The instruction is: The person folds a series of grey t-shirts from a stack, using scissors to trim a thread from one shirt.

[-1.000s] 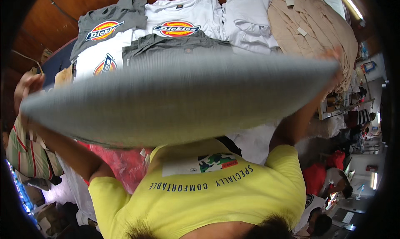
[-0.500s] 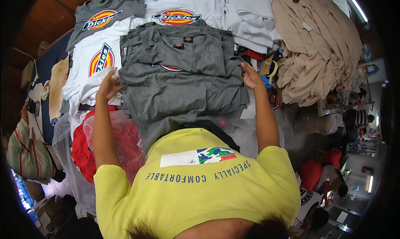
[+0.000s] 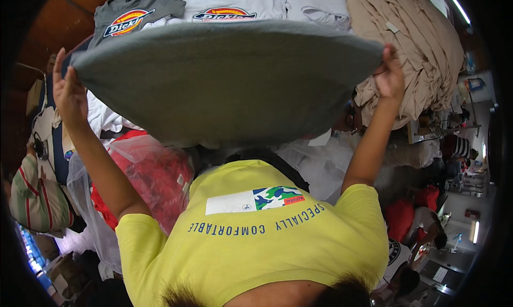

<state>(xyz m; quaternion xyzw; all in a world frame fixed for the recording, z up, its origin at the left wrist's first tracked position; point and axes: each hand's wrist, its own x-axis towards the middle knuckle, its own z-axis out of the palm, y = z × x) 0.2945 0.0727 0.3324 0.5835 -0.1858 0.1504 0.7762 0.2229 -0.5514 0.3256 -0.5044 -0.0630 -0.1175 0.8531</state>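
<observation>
A grey T-shirt (image 3: 224, 87) hangs spread wide between my raised hands, its upper edge pulled nearly straight and its lower edge bowing down. The left corner is pinched in my left hand (image 3: 70, 96), with the index finger sticking up. At the other corner, my right hand (image 3: 390, 77) grips the cloth, slightly blurred, in front of a beige fabric pile. Behind the shirt, the stack of grey T-shirts is hidden. Beyond it lie a grey T-shirt with a printed logo (image 3: 133, 21) and a white T-shirt with a similar logo (image 3: 224, 2).
Folded white garments (image 3: 318, 6) lie at the back, beside the large pile of beige fabric (image 3: 411, 45). Red cloth in clear plastic (image 3: 155, 168) sits below my left forearm. A person in a striped top (image 3: 40, 194) is at far left; others work at far right.
Both hands have moved up and outward from the stack's sides. The grey T-shirt is now lifted and stretched between them, covering the stack and the nearer white shirt.
</observation>
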